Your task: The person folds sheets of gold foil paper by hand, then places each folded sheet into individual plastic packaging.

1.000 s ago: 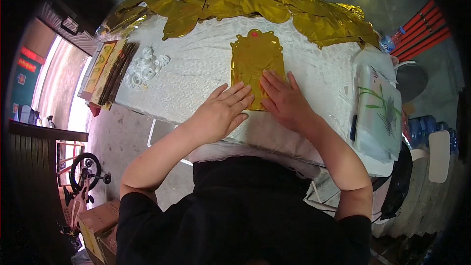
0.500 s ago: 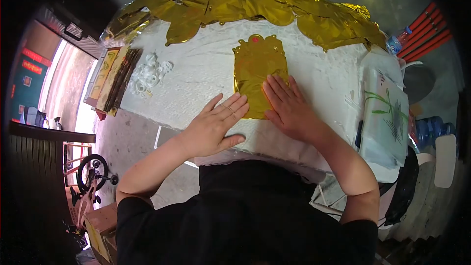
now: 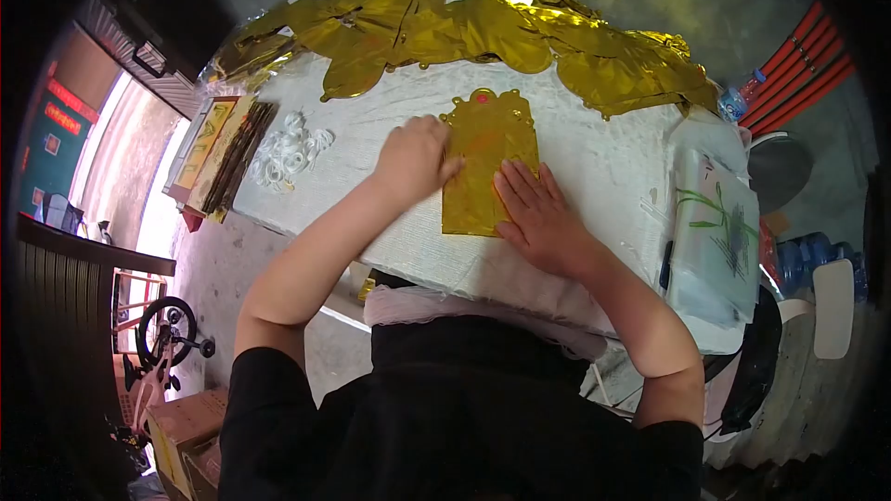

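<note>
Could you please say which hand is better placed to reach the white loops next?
Probably the left hand: it is nearer the white loops, while the right hand lies on the gold sheet.

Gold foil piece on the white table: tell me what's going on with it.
A person's right grip lies flat over the right edge of the gold foil piece. The left grip is curled at its left edge; whether it pinches the foil is unclear. The piece lies on the white table, with larger gold foil along the far side.
</note>
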